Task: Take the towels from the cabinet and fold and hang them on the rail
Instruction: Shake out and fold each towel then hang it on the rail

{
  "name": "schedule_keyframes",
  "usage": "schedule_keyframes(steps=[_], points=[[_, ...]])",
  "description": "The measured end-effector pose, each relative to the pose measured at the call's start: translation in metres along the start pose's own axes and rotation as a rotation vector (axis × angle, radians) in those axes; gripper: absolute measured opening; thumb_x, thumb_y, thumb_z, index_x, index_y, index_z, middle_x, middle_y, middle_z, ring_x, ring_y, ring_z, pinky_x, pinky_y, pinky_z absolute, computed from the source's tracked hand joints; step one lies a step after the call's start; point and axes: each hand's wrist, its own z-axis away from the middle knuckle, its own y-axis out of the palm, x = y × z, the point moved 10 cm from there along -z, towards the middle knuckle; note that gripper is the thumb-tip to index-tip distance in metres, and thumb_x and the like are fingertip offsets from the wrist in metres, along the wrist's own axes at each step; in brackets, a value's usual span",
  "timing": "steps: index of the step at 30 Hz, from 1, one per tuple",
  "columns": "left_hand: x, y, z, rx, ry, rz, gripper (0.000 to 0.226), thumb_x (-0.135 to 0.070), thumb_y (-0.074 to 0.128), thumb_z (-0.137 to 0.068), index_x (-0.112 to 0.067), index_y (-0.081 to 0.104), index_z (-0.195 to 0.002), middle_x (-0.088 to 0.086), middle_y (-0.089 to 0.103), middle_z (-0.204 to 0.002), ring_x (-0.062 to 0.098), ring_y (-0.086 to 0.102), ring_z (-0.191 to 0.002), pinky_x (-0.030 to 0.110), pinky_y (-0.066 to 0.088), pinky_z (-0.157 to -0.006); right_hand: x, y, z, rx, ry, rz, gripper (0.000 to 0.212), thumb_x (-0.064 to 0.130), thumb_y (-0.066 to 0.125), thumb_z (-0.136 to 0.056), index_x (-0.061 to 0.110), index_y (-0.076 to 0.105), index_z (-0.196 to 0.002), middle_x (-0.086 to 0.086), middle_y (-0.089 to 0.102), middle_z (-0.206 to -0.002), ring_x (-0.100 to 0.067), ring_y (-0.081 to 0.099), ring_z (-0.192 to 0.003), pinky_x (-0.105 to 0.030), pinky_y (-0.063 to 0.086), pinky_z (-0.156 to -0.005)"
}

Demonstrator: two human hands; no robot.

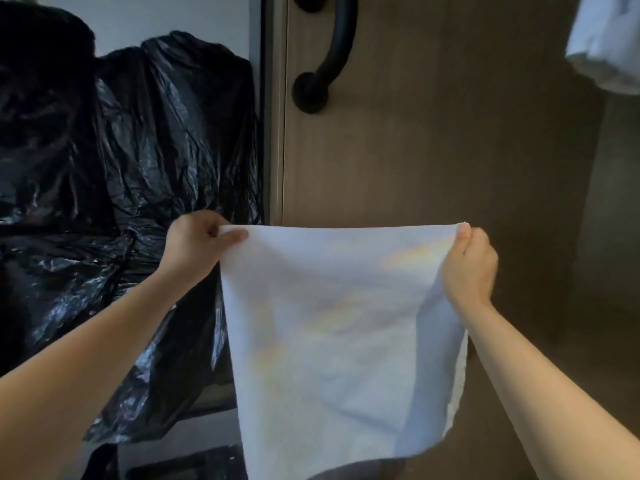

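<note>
- Towel [329, 323]: the white towel hangs in the air in front of the person, spread between both hands, with its lower edge free near the bottom of the view. Risk: the free edge swings or drags on whatever lies below, and the cloth hides that zone.
- Right edge of the towel: a second layer shows here, so the cloth appears partly doubled. Risk: the next fold lands askew if the layers are not aligned first.
- Left hand [197, 244]: its fingers [235, 234] pinch the upper left corner, thumb on the near face.
- Right hand [467, 268]: its fingers [464, 233] pinch the upper right corner the same way. Risk: each grip covers only a small patch of cloth. If either pinch slips while the corners come together, that corner drops and the fold must restart.
- Top edge: it runs level and nearly taut between the hands. Risk: uneven pull skews the crease.
- Black plastic bags [138, 150]: these stand just beside the left hand and the towel's left edge. Risk: a leftward swing brushes clean cloth against them.
- Wood-grain door [433, 116] with black handle [332, 46]: both stand behind the towel. Risk: a forward reach presses the cloth onto the door.
- Second white cloth [609, 39]: it hangs at upper right, likely a towel already hung, and its support is out of view. Risk: the next hanging move crowds or dislodges it.
</note>
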Motion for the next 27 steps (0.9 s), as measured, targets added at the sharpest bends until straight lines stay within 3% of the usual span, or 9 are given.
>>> schedule_keyframes(steps=[8,12,15,20,24,27], points=[[0.0,-0.003,0.008,-0.027,-0.016,0.1,0.026,-0.029,0.077,-0.08,-0.019,0.06,-0.097,0.0,0.058,-0.072,0.015,0.055,-0.066,0.024,0.039,-0.056,-0.005,-0.001,0.0,-0.002,0.022,0.006,0.043,0.032,0.028,-0.107,-0.001,0.057,-0.105,-0.015,0.059,-0.095,-0.028,0.055,-0.088,-0.026,0.029,-0.07],[-0.001,0.001,0.013,-0.017,-0.05,0.103,0.015,-0.033,0.073,-0.084,-0.021,0.064,-0.084,-0.004,0.063,-0.072,0.009,0.057,-0.066,0.02,0.039,-0.053,-0.01,0.001,0.001,0.021,0.042,-0.004,0.045,0.035,0.026,-0.107,0.001,0.057,-0.108,-0.007,0.054,-0.094,-0.021,0.05,-0.086,-0.031,0.033,-0.073],[0.003,0.005,0.015,-0.003,-0.09,0.156,0.017,-0.034,0.065,-0.09,-0.018,0.061,-0.089,-0.006,0.061,-0.078,0.006,0.056,-0.07,0.023,0.038,-0.054,-0.008,0.001,0.002,0.041,0.026,-0.017,0.044,0.036,0.027,-0.106,0.004,0.057,-0.107,-0.001,0.052,-0.092,-0.017,0.049,-0.086,-0.03,0.033,-0.074],[0.015,0.018,0.028,0.025,-0.168,0.21,0.02,-0.033,0.05,-0.099,-0.013,0.049,-0.103,-0.006,0.05,-0.085,0.007,0.049,-0.072,0.024,0.034,-0.053,-0.006,-0.004,0.011,0.061,-0.029,-0.041,0.035,0.038,0.03,-0.106,0.013,0.051,-0.093,0.007,0.048,-0.076,-0.006,0.045,-0.068,-0.028,0.033,-0.059],[0.026,0.024,0.046,0.058,-0.213,0.294,0.016,-0.034,0.055,-0.096,-0.022,0.05,-0.088,-0.002,0.055,-0.083,0.011,0.053,-0.069,0.025,0.037,-0.051,-0.02,-0.01,0.022,0.139,0.002,-0.079,0.04,0.034,0.035,-0.105,0.016,0.045,-0.071,0.003,0.045,-0.069,-0.006,0.042,-0.062,-0.018,0.033,-0.055],[0.034,0.032,0.054,0.131,-0.29,0.464,0.017,-0.035,0.06,-0.093,-0.029,0.054,-0.079,0.004,0.061,-0.082,0.021,0.059,-0.069,0.03,0.045,-0.057,-0.032,-0.017,0.032,0.185,0.035,-0.114,0.045,0.032,0.039,-0.104,0.018,0.034,-0.062,0.002,0.037,-0.062,-0.003,0.037,-0.052,-0.018,0.029,-0.049]])
